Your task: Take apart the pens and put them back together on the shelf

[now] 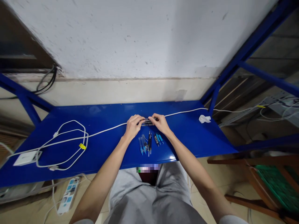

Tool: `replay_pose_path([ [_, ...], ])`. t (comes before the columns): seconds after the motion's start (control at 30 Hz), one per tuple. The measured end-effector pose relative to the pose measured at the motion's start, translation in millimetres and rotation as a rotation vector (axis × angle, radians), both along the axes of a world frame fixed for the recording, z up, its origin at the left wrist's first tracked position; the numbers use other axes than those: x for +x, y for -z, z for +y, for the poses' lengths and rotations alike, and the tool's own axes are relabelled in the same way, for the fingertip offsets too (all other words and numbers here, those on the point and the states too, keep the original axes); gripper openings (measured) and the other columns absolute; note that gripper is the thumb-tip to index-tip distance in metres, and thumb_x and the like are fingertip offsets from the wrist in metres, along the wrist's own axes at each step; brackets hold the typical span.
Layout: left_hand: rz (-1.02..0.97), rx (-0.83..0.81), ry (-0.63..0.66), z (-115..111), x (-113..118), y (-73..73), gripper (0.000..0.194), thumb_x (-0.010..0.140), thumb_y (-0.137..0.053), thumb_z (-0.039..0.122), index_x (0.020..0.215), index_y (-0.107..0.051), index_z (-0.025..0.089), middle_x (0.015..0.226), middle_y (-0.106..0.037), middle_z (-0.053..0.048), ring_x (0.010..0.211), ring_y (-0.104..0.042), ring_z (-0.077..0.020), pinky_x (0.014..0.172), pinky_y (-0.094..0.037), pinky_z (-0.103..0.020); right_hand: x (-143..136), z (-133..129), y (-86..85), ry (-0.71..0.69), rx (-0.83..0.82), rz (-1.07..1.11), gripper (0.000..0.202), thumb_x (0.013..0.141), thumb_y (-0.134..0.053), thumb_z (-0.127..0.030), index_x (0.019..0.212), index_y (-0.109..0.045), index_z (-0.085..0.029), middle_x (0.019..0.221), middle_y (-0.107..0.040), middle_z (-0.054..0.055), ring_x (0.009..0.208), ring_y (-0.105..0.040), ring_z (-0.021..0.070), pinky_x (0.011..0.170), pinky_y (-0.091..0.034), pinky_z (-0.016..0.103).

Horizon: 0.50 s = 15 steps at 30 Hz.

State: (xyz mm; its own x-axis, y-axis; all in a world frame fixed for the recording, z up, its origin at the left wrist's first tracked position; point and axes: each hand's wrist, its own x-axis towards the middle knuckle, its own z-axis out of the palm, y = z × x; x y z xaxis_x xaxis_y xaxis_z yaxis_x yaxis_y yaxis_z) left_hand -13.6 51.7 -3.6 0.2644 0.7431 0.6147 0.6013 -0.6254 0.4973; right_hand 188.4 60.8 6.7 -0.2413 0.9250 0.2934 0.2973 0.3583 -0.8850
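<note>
My left hand and my right hand face each other at the middle of the table, fingers pinched on the two ends of slim dark pens. These lie crosswise, side by side; their ends are hidden under my fingers, and how many I grip I cannot tell. Nearer to me are disassembled pen parts: clear blue-tipped barrels on the left, thin dark refills in the centre, and short blue pen pieces with a grey one on the right. Small pieces between barrels and refills are too small to name.
A white cable runs across the blue table behind my hands. Left lie a coiled cable with a yellow tag and a white box. A crumpled tissue sits right. Below are a power strip and a wooden chair.
</note>
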Motion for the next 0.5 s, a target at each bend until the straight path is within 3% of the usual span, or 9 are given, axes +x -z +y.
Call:
replay_pose_path([
  [0.07,-0.006,0.013,0.012,-1.2,1.5,-0.6,0.022,0.102,-0.055,0.036,0.096,-0.07,0.021,0.094,-0.073,-0.004,0.088,-0.066,-0.0194,0.083,-0.048,-0.036,0.0,-1.2,-0.6,0.038,0.005,-0.039,0.05,0.1,-0.051,-0.054,0.067,-0.061,-0.019,0.055,-0.052,-0.002,0.057,-0.051,0.0139,0.063,-0.042,0.027],
  [0.23,-0.058,-0.008,-0.023,-1.4,1.8,1.5,0.02,0.102,-0.055,0.034,0.096,-0.069,0.021,0.095,-0.073,-0.004,0.088,-0.067,-0.0182,0.082,-0.048,-0.034,-3.0,-0.7,-0.9,-0.077,0.031,0.103,0.034,0.09,-0.068,-0.051,0.102,-0.068,-0.019,0.087,-0.068,0.001,0.075,-0.062,0.0156,0.067,-0.046,0.025],
  [0.4,-0.033,0.022,-0.018,-0.1,2.0,5.6,0.02,0.102,-0.055,0.033,0.096,-0.068,0.021,0.095,-0.072,-0.005,0.09,-0.068,-0.0184,0.082,-0.05,-0.034,-3.1,-0.1,1.2,0.079,0.013,0.002,0.047,0.094,-0.061,-0.056,0.068,-0.068,-0.017,0.06,-0.061,-0.001,0.058,-0.053,0.0134,0.06,-0.041,0.026],
  [0.5,-0.024,0.03,-0.063,0.3,1.5,6.8,0.021,0.102,-0.053,0.035,0.095,-0.067,0.021,0.095,-0.071,-0.006,0.09,-0.068,-0.0191,0.081,-0.051,-0.034,-2.6,0.5,1.9,0.021,0.027,0.058,0.037,0.091,-0.065,-0.054,0.087,-0.073,-0.018,0.076,-0.069,0.001,0.066,-0.059,0.0147,0.063,-0.044,0.026],
])
